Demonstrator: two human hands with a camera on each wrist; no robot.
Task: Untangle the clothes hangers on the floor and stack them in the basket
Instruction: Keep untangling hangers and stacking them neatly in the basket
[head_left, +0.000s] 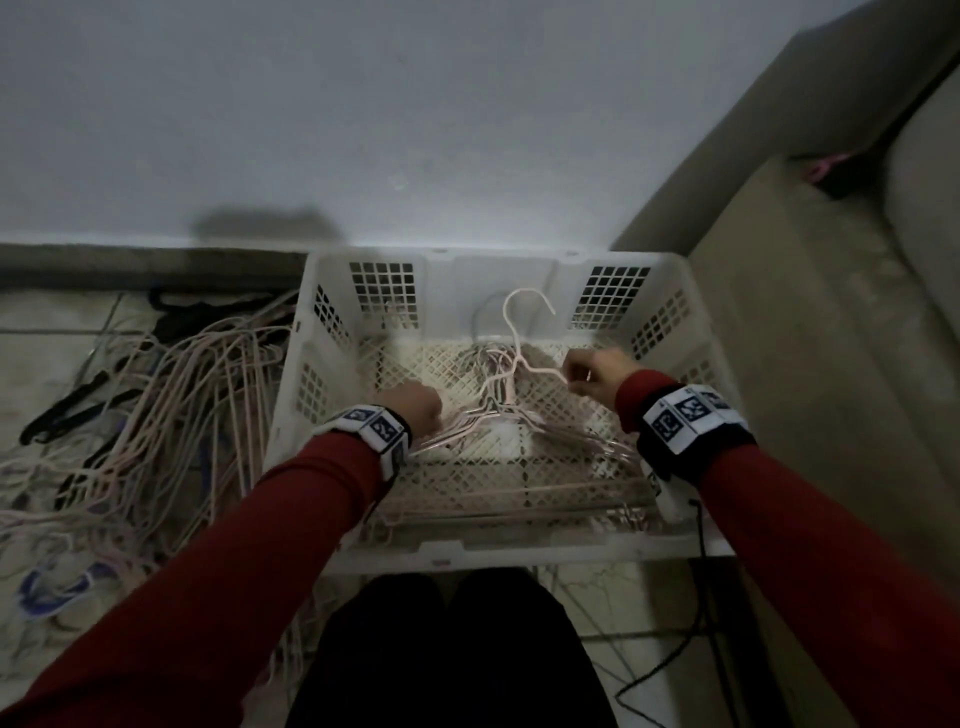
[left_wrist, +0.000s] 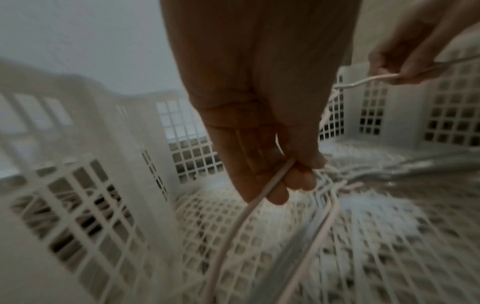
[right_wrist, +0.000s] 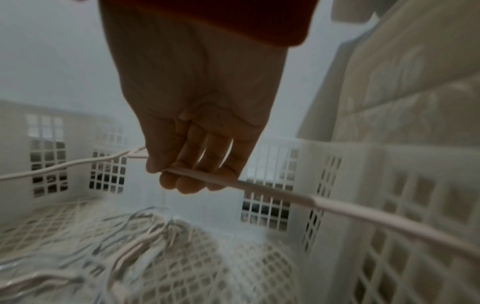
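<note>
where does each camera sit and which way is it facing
Head: on the head, looking forward and down into the white basket; both red sleeves, wrist bands and dark lap show.
Left wrist: along the left hand gripping the pink hanger.
Right wrist: along the right hand gripping it.
Shared: both wrist views show the same hanger and basket walls.

Basket on the floor, back wall vs the room wall, w/ the person's knees just before its front rim. Stack of hangers lies in basket, across its bottom, hooks twd the back wall. One hanger sits above the stack, tilted, hook up nr the back wall. Tangled hangers on floor, left of basket, touching its left wall. Sofa right of basket.
</note>
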